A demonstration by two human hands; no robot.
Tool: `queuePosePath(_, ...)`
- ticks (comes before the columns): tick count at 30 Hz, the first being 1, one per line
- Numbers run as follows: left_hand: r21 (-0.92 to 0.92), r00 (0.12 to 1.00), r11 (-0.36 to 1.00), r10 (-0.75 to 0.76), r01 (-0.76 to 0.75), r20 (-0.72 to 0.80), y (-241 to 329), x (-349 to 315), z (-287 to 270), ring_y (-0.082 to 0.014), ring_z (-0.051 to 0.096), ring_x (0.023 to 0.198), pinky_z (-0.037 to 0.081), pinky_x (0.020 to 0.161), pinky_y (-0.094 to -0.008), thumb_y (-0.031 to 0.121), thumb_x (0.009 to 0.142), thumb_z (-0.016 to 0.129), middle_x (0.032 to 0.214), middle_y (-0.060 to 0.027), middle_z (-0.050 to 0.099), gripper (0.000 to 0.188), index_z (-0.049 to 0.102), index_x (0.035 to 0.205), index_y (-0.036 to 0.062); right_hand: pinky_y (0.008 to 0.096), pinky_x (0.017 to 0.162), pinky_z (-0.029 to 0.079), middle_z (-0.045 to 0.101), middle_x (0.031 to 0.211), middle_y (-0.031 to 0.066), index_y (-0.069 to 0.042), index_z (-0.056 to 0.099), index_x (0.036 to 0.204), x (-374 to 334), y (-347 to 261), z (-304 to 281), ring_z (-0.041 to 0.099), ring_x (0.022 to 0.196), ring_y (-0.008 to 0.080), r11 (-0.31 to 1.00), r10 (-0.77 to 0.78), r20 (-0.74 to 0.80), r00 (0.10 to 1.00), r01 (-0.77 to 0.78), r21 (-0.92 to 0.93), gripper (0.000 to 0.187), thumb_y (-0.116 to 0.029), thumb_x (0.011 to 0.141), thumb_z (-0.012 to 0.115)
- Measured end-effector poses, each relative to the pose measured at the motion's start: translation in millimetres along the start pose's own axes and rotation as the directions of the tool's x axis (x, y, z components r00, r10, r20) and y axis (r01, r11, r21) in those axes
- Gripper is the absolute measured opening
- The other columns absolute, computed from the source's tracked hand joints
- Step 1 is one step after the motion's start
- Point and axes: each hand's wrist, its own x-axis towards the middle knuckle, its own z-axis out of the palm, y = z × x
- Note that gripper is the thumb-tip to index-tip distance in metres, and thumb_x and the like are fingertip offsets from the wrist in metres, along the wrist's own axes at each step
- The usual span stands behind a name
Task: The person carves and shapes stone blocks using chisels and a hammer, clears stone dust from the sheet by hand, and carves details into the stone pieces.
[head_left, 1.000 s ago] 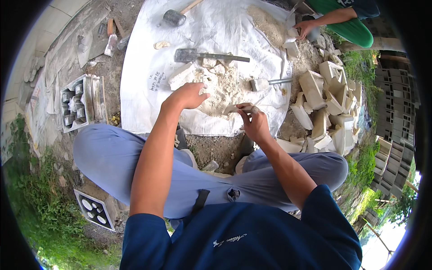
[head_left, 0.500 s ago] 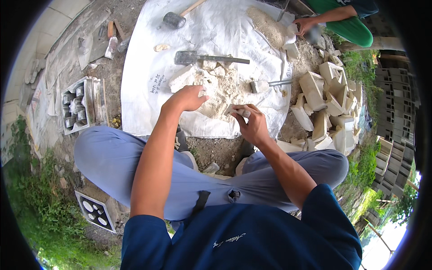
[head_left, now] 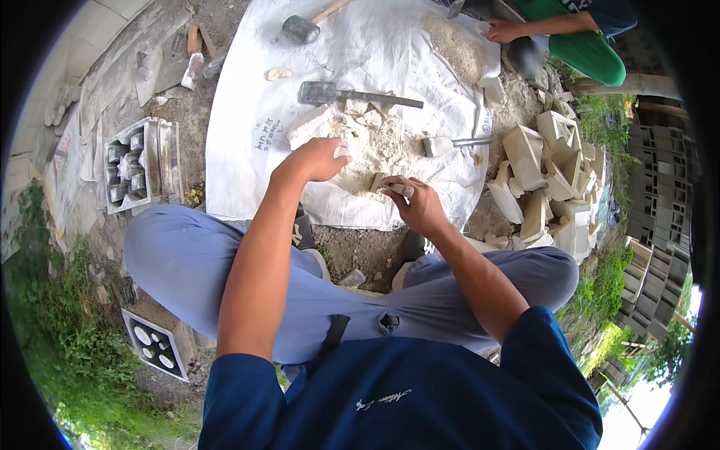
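Over the near edge of a pile of pale crushed rubble [head_left: 367,154], my left hand [head_left: 311,160] is closed, its fingers bent down against the pale material. The back of the hand hides most of what they hold. My right hand [head_left: 421,204] grips a short-handled tool [head_left: 377,182] with a blocky, dusty tan head. That head rests at the pile's near right side, and the rounded handle end pokes out of my fist. A larger pale block [head_left: 309,126] lies just beyond my left hand. Everything sits on a white sheet [head_left: 247,165].
A dark-headed hammer [head_left: 319,93] lies behind the pile, a second hammer [head_left: 438,146] to its right, and a mallet [head_left: 300,30] farther back. Broken hollow blocks [head_left: 536,165] are heaped at right. A metal mould [head_left: 139,165] stands left. Another person's hand [head_left: 504,31] is at far right.
The view has shifted slightly. My right hand's tool head has moved a little left and its face now shows more. My left hand stays at the pile's edge.
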Motion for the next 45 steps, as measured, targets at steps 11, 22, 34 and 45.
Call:
queuePosePath(11,0.004,0.999,1.000,-0.028,0.028,-0.036,-33.5,-11.8,6.5,-0.0413,0.057,0.122,0.046,0.102,-0.0454,0.044,0.100,0.055,0.130,-0.0271,0.060,0.055,0.056,0.134,0.0006,0.0427,0.062,0.055,0.070,0.072,0.0145,-0.013,0.071,0.105,14.3,-12.7,4.2,0.070,0.067,0.0346,0.995,0.095,0.040,0.995,-0.093,-0.033,0.021,-0.030,0.093,0.069)
queuePosePath(22,0.026,0.992,0.994,-0.105,0.103,0.065,-30.4,-15.3,-3.5,-0.0370,0.051,0.132,0.043,0.109,-0.0453,0.045,0.100,0.053,0.141,-0.0237,0.054,0.060,0.050,0.142,0.0029,0.0424,0.058,0.054,0.071,0.075,0.0113,-0.009,0.069,0.102,22.1,-25.3,10.4,0.068,0.063,0.0326,0.995,0.096,0.084,0.992,-0.093,-0.048,0.018,-0.024,0.091,0.072)
queuePosePath(34,-0.018,0.998,0.998,-0.054,0.054,-0.010,-33.3,-20.3,-3.6,-0.0410,0.058,0.122,0.046,0.102,-0.0461,0.043,0.100,0.055,0.129,-0.0273,0.061,0.055,0.055,0.132,-0.0014,0.0404,0.057,0.055,0.072,0.076,0.0121,-0.010,0.070,0.100,26.4,-29.1,18.1,0.070,0.066,0.0308,0.997,-0.050,-0.065,0.997,0.046,-0.060,0.020,-0.029,0.092,0.070)
queuePosePath(45,-0.053,0.997,0.997,-0.065,0.063,-0.032,-26.5,-21.6,-8.0,-0.0399,0.056,0.124,0.045,0.104,-0.0450,0.043,0.100,0.055,0.132,-0.0259,0.060,0.055,0.055,0.135,-0.0001,0.0422,0.054,0.053,0.069,0.067,0.0153,-0.012,0.072,0.102,29.6,-42.0,11.9,0.068,0.059,0.0339,0.994,-0.064,-0.148,0.987,0.077,0.083,0.019,-0.028,0.093,0.070)
